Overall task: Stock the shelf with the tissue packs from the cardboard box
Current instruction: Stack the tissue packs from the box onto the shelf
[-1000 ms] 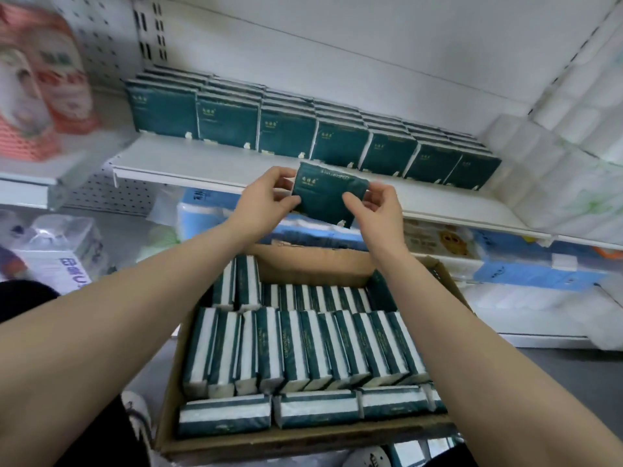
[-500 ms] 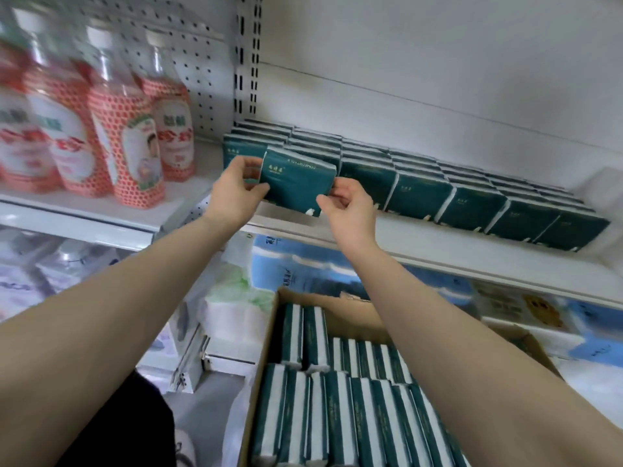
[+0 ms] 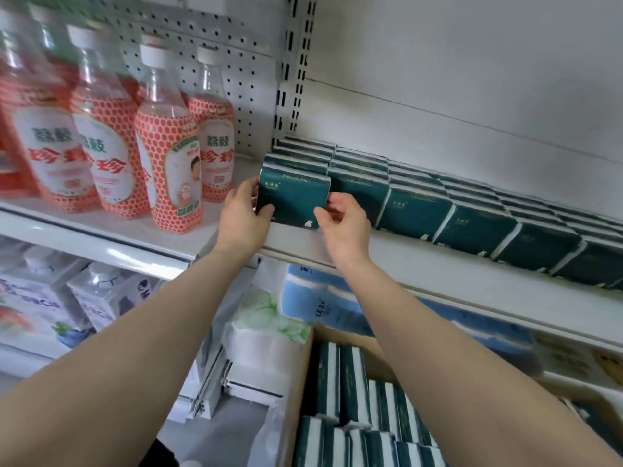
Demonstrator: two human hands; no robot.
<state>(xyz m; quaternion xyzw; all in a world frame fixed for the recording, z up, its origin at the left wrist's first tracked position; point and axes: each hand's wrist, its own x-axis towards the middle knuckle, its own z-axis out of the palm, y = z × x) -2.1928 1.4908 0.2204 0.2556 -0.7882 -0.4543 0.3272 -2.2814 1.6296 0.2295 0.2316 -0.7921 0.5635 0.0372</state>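
Both hands grip one green tissue pack (image 3: 292, 201): the left hand (image 3: 243, 215) curls round its left side, and the right hand (image 3: 344, 221) pinches its lower right corner. It stands upright at the shelf's (image 3: 438, 266) left end, near the front edge. The cardboard box (image 3: 298, 396) sits below.

Both forearms are stretched up and forward. One tissue pack (image 3: 292, 200) is clasped between the left grip (image 3: 241, 214) and the right grip (image 3: 344, 221), thumbs laid on its front.

Bare left hand (image 3: 241, 215) and right hand (image 3: 345, 227), dark garment (image 3: 158, 455) below.
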